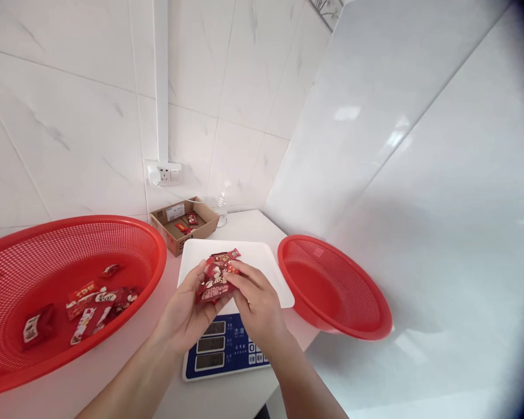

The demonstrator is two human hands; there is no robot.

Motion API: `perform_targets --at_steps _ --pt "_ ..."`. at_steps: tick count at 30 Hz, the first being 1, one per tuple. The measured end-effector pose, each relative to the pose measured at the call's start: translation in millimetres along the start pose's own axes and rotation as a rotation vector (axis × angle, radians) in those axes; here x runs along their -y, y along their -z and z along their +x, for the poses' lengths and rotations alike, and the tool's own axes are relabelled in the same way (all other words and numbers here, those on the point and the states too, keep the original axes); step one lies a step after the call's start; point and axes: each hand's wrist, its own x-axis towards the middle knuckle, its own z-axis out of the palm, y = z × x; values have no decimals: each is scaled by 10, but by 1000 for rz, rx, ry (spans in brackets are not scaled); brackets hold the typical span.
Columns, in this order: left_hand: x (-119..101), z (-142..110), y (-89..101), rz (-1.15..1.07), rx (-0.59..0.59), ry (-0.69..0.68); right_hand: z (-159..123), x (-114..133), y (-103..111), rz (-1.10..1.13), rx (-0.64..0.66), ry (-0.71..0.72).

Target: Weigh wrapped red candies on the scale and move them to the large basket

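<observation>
Both hands are together over the front of a white digital scale [253, 262]. Cupped in my left hand [186, 308] are several small red snack packets [216, 282] with light lettering, the fingers curled around them. My right hand [257, 297] closes over the same packets from the right, its fingertips on their top. The blue display panel [229, 361] of the scale shows below my wrists, partly covered by my right hand. Whether any packet touches the weighing plate I cannot tell.
A large red basket [157, 256] on the left holds several loose red packets [89, 317]. To the right stands a second red basket [378, 326]. Behind the scale is a cardboard box [170, 235] with a few packets. A plug and coiled cord hang by the wall socket [163, 174].
</observation>
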Motion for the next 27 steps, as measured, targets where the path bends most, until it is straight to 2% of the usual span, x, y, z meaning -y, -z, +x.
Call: perform_targets --at_steps 4,9,11,13,15,17,19,23,27 --pt "42 21 33 -26 -30 -22 -3 31 -84 17 35 8" --pt "69 5 11 58 74 -9 -2 76 -43 44 100 -20" --pt "23 -2 -9 30 -1 -36 -20 32 12 86 119 -56" --pt "-75 -11 -20 -38 -113 -92 -57 -77 68 67 102 -182" --pt "-209 -30 -18 -101 -175 -159 -109 -233 107 -30 113 -367" --pt "-346 -59 -7 -135 -178 -221 -163 -385 117 -149 197 -499" --pt "-452 -98 1 -162 -174 -273 -201 -484 96 -236 311 -552" --pt "-535 -179 -14 -162 -177 -312 -200 -478 -14 -256 449 -559" --pt "-522 -231 -46 -146 -191 -311 -157 -342 -157 -143 475 -468"
